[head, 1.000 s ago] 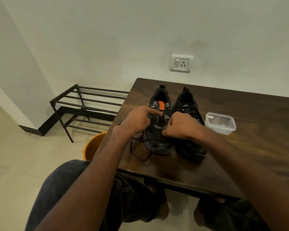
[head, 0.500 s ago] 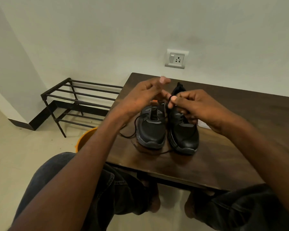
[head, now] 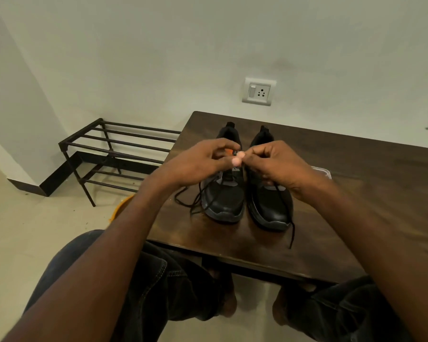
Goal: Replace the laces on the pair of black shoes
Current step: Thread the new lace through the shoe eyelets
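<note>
Two black shoes stand side by side on the dark wooden table (head: 356,193), toes toward me: the left shoe (head: 224,201) and the right shoe (head: 269,208). My left hand (head: 203,164) and my right hand (head: 274,164) hover above the shoes' tongues, fingertips meeting. Both pinch a black lace (head: 286,208). One end of the lace trails from my right hand over the right shoe to the table's front edge. Another stretch loops on the table left of the left shoe. An orange tag on the left shoe peeks out between my fingers.
A clear plastic container (head: 323,172) sits behind my right wrist, mostly hidden. A black metal rack (head: 114,154) stands on the floor at the left against the wall. An orange bucket (head: 121,206) shows below the table's left edge. A wall socket (head: 258,91) is above the table.
Both hands rose from the left shoe and drew the lace up. Now they sit a little lower and closer together, and a lace end hangs over the right shoe.
</note>
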A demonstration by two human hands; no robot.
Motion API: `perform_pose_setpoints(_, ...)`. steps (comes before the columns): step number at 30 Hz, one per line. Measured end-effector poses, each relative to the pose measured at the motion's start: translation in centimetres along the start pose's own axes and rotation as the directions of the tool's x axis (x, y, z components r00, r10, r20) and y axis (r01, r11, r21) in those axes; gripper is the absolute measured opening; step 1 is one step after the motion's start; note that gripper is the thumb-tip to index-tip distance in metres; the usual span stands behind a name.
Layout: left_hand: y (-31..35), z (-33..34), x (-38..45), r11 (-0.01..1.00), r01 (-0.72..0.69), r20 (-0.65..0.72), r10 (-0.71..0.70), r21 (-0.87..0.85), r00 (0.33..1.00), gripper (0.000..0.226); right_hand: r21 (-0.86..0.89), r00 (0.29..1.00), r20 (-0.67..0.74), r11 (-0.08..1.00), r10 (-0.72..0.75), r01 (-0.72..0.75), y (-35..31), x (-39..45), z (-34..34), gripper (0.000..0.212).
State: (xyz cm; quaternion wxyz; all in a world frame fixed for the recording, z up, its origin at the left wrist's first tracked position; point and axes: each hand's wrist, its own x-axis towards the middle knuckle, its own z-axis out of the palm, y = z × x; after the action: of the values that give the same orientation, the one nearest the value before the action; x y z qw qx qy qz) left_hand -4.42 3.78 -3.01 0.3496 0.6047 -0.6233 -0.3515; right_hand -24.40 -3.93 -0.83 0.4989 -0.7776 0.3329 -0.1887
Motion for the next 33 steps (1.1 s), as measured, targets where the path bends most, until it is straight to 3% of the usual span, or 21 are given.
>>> perform_pose_setpoints(2, 0.4, 0.6, 0.1, 0.999, 0.005, 0.012, -0.004, -0.031, 1.0, 0.014, 0.015, 0.999, -0.041, 1.0, 0.0, 0.001, -0.1, 0.5, 0.3, 0.025)
perform_pose_setpoints(4, -0.2, 0.2, 0.2, 0.978, 0.064, -0.055, -0.054, 0.2, 0.997, 0.01, 0.003, 0.995, -0.094, 1.0, 0.021, -0.021, 0.4, 0.8, -0.2, 0.023)
perform_pose_setpoints(6, -1.2, -0.7, 0.0, 0.817, 0.213, -0.108, -0.184, 0.536, 0.977, 0.015, -0.021, 0.988, -0.142, 0.998, 0.053, -0.057, 1.1, 0.7, -0.7, 0.019)
perform_pose_setpoints(8, -2.0, -1.3, -0.4, 0.718, 0.277, -0.071, -0.303, 0.639, 0.95, 0.015, -0.035, 0.982, -0.17, 0.995, 0.088, -0.095, 1.7, 0.6, -1.0, 0.016)
perform_pose_setpoints(9, -2.0, -1.3, -0.7, 0.75, 0.269, -0.039, -0.309, 0.604, 0.95, 0.012, -0.032, 0.981, -0.163, 0.994, 0.101, -0.107, 1.8, 0.6, -0.9, 0.018)
perform_pose_setpoints(12, -0.6, -0.1, -0.7, 0.931, 0.14, -0.015, -0.143, 0.337, 0.99, 0.039, 0.005, 0.995, -0.055, 0.996, 0.087, -0.086, 1.7, 0.6, 0.2, 0.021)
perform_pose_setpoints(14, 0.3, 0.8, -0.2, 0.985, 0.079, -0.058, -0.071, 0.153, 0.996, 0.021, 0.039, 0.999, -0.037, 0.999, 0.038, -0.037, 1.3, 0.7, 1.0, 0.016)
perform_pose_setpoints(15, 0.5, 0.9, -0.1, 0.987, 0.078, -0.097, -0.065, 0.141, 0.993, 0.006, 0.059, 0.997, -0.073, 0.998, 0.023, -0.019, 1.2, 0.8, 1.3, 0.014)
perform_pose_setpoints(17, 0.2, 0.4, 0.0, 0.927, 0.167, -0.191, -0.107, 0.336, 0.976, 0.017, 0.082, 0.982, -0.185, 0.997, 0.029, -0.014, 1.2, 0.9, 1.4, 0.012)
perform_pose_setpoints(19, -0.6, -0.1, -0.1, 0.795, 0.273, -0.249, -0.158, 0.542, 0.956, 0.022, 0.079, 0.955, -0.292, 0.996, 0.059, -0.037, 2.0, 1.0, 1.2, 0.016)
perform_pose_setpoints(21, -1.2, -0.3, -0.3, 0.759, 0.309, -0.24, -0.205, 0.572, 0.949, 0.018, 0.081, 0.929, -0.355, 0.994, 0.1, -0.076, 3.1, 1.1, 1.2, 0.021)
perform_pose_setpoints(23, -1.2, -0.2, -0.1, 0.858, 0.257, -0.189, -0.191, 0.446, 0.963, 0.005, 0.044, 0.939, -0.33, 0.995, 0.099, -0.089, 3.6, 1.2, 1.6, 0.022)
perform_pose_setpoints(26, -0.7, 1.0, 0.5, 0.977, 0.153, -0.131, -0.134, 0.146, 0.982, 0.012, -0.059, 0.969, -0.249, 0.998, -0.001, -0.014, 3.1, 1.7, 2.4, 0.013)
perform_pose_setpoints(31, -1.4, 2.2, 1.5, 0.986, 0.165, -0.284, -0.162, -0.013, 0.945, 0.012, -0.129, 0.896, -0.443, 0.992, -0.045, -0.014, 3.2, 3.8, 2.9, 0.007)
perform_pose_setpoints(33, -1.7, 2.3, 1.7, 0.979, 0.189, -0.294, -0.205, -0.08, 0.934, 0.008, -0.107, 0.898, -0.441, 0.994, -0.018, -0.033, 4.0, 4.4, 3.3, 0.011)
